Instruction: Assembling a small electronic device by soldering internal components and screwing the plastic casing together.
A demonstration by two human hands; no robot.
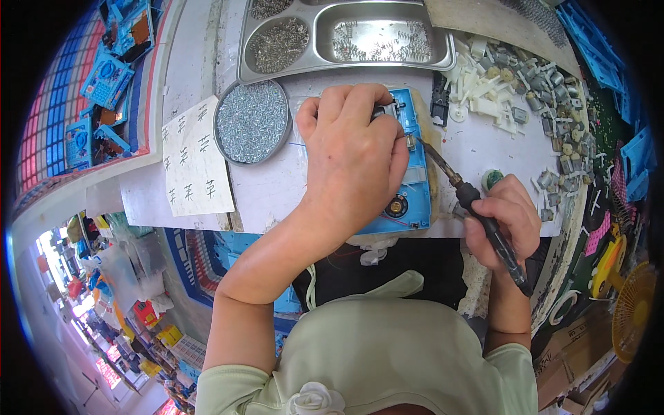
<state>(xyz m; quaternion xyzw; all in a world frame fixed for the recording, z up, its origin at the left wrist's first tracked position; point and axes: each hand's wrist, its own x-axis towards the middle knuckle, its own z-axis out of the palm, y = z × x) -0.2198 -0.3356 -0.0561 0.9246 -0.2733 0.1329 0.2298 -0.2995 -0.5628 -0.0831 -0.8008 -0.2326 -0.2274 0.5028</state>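
Note:
A blue plastic housing [419, 176] lies on the white worktop in front of me, with a small round speaker-like part [396, 206] near its lower end. My left hand [356, 149] curls over the housing from the left, its fingers closed on the upper part and covering much of it. Small metal parts [411, 142] show beside the fingertips. In my right hand [508, 221] is a soldering iron [493, 232] with a black handle. Its thin tip points up and left, close to the metal parts by my left fingers. Whether the tip touches them I cannot tell.
A steel tray [377, 67] of springs stands at the back. Left of my hand is a round dish [220, 138] of small screws, overlapping a paper sheet [197, 162]. Small motors [564, 162] and white plastic pieces [477, 83] pile up at right. A yellow fan [633, 311] stands low right.

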